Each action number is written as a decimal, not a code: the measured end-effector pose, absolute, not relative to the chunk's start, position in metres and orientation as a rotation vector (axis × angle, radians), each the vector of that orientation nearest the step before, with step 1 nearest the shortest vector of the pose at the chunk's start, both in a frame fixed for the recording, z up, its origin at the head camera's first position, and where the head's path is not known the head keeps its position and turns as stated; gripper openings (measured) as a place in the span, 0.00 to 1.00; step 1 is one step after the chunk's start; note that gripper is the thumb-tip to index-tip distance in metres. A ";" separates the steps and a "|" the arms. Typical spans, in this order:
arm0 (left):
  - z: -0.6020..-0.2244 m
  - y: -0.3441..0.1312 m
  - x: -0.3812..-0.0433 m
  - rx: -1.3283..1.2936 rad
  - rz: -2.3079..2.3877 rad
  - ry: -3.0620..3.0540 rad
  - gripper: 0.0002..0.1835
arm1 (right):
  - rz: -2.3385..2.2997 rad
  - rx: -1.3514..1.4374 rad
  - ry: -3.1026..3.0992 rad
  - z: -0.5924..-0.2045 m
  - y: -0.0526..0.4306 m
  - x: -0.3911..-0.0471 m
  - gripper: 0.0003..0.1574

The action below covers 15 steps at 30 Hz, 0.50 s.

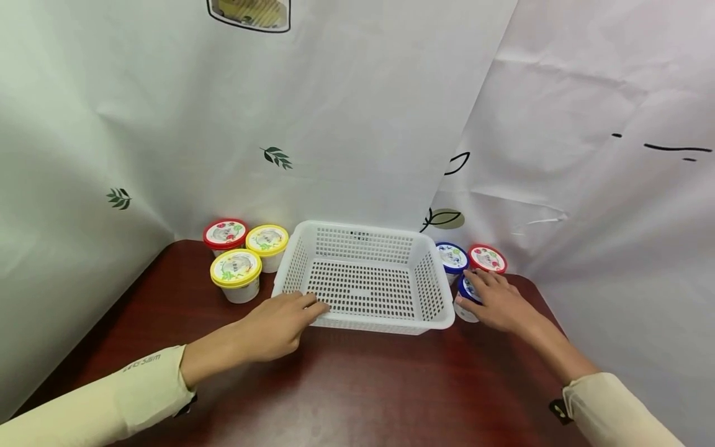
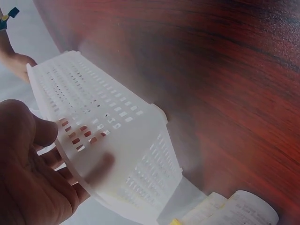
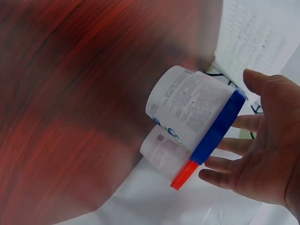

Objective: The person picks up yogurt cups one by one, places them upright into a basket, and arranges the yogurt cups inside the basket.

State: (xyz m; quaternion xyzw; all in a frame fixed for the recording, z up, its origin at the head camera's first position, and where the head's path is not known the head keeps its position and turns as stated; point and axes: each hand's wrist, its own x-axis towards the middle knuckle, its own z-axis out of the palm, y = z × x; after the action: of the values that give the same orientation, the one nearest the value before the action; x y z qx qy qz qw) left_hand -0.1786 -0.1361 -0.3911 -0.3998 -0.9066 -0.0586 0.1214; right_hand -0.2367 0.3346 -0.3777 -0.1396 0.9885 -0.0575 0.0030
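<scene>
My left hand (image 1: 287,323) grips the near left rim of a white perforated plastic basket (image 1: 363,324). In the left wrist view its fingers go over the rim, and a fingertip shadow shows through the basket wall (image 2: 131,140). At the right, my right hand (image 1: 497,301) is over a blue-lidded tub (image 1: 467,313), fingers spread and fairly straight across the lid. From the right wrist, that tub's blue lid (image 3: 219,126) lies right by the thumb and fingertips. Behind it are another blue-lidded tub (image 1: 451,256) and a red-lidded tub (image 1: 487,257).
Left of the basket stand a red-lidded tub (image 1: 225,233) and two yellow-lidded tubs, one nearer (image 1: 236,268) and one farther back (image 1: 267,239). A white printed curtain (image 1: 357,124) hangs behind the dark red wooden table (image 1: 368,385).
</scene>
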 end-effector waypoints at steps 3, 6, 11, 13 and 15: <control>-0.391 -0.136 -0.178 -1.169 -0.173 -2.649 0.27 | -0.159 -0.443 3.083 -0.376 0.336 -0.238 0.52; -0.392 -0.137 -0.178 -1.170 -0.167 -2.648 0.27 | -0.133 -0.435 3.062 -0.373 0.337 -0.241 0.52; -0.390 -0.138 -0.178 -1.182 -0.170 -2.647 0.26 | -0.138 -0.465 3.030 -0.365 0.340 -0.247 0.49; -0.389 -0.138 -0.179 -1.190 -0.180 -2.651 0.25 | -0.157 -0.491 3.010 -0.361 0.342 -0.250 0.48; -0.388 -0.138 -0.179 -1.196 -0.189 -2.656 0.24 | -0.176 -0.516 2.979 -0.357 0.344 -0.254 0.49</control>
State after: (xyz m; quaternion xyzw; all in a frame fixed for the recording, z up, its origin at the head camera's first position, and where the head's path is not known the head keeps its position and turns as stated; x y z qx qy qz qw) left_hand -0.1786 -0.1383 -0.3883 -0.4071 -0.9043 -0.0644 0.1114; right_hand -0.2538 0.3435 -0.3565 -0.1701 0.9821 -0.0579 0.0565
